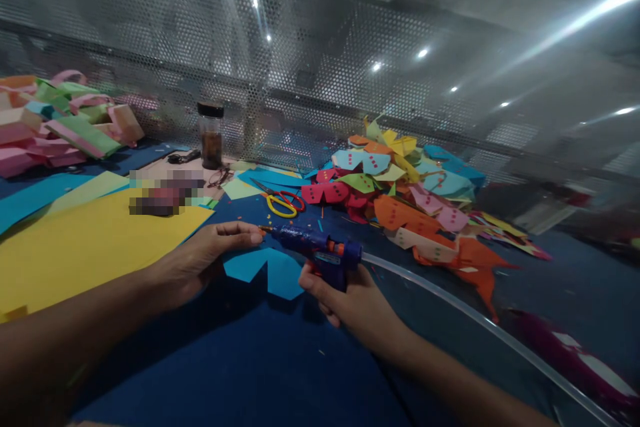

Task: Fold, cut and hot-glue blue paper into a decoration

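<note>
A blue hot glue gun (320, 250) is gripped in my right hand (345, 293), its nozzle pointing left. A long clear glue stick (440, 293) runs out of its back and curves toward the lower right. My left hand (225, 243) is closed in a pinch right at the nozzle tip; whatever its fingertips hold, if anything, is too small to make out. Below the gun, a cut piece of blue paper (263, 270) with a notch lies on the dark blue table (280, 373). Just beyond the gun are scissors (283, 203) with yellow and red handles.
Folded paper shapes (400, 180) in many colours are piled at the right. Paper strips and boxes (60, 120) heap up at far left. Large yellow paper (100, 247) covers the left side. A dark-lidded jar (211, 137) stands before a perforated metal screen (300, 60).
</note>
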The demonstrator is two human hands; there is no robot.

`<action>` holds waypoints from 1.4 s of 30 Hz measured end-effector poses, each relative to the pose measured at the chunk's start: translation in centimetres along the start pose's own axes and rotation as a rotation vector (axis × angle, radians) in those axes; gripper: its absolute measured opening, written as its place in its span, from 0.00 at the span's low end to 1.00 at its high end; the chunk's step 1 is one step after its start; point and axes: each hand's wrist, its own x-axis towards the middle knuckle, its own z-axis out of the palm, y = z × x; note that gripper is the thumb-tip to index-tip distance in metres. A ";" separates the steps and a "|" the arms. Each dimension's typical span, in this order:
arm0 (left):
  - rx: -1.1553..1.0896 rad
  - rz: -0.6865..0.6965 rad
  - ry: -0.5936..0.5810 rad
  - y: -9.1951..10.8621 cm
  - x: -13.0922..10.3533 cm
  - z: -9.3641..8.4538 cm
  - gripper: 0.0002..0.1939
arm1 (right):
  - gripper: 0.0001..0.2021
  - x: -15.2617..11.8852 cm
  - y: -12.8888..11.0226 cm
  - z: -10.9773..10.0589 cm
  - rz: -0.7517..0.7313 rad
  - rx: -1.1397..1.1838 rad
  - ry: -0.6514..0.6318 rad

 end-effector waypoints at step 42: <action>0.088 -0.012 -0.078 -0.8 0.3 -1.1 0.16 | 0.17 -0.1 0.1 0.1 -0.012 -0.041 0.017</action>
